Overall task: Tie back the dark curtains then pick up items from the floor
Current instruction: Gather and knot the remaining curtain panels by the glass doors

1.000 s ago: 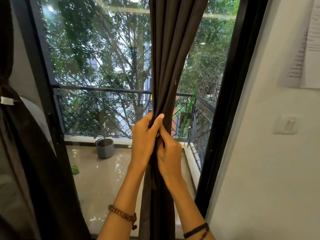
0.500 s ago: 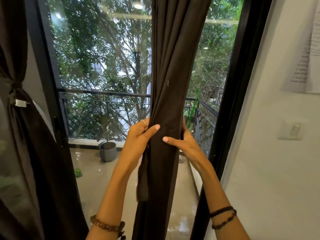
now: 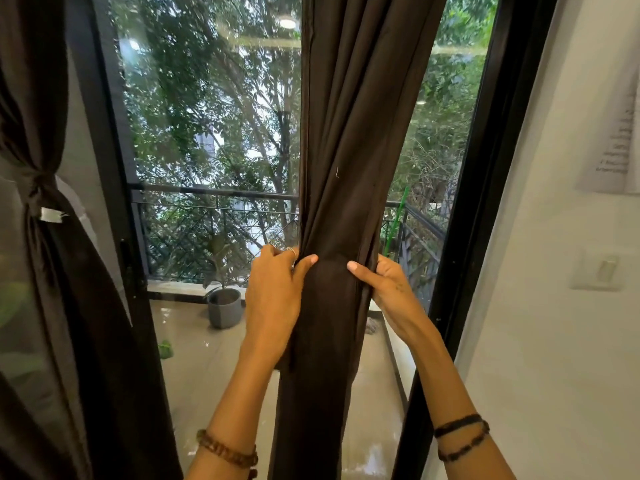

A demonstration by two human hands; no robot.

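A dark brown curtain (image 3: 349, 140) hangs bunched in the middle of the glass door. My left hand (image 3: 275, 292) grips its left side at waist height, thumb pressed on the front of the fabric. My right hand (image 3: 388, 285) holds its right side at the same height, thumb across the front and fingers behind. Between my thumbs the cloth is gathered into a tight wrap. A second dark curtain (image 3: 45, 271) at the far left is knotted back, with a white tag on it. No floor items inside the room are in view.
The black door frame (image 3: 485, 188) runs down just right of the curtain. Beyond it is a white wall with a light switch (image 3: 604, 270) and a pinned paper (image 3: 616, 133). Outside, a grey plant pot (image 3: 224, 308) stands on the wet balcony floor by a railing.
My hands have moved apart from the front of the curtain to its two sides. The fabric is now drawn round the bunch between my thumbs. The view has shifted slightly right.
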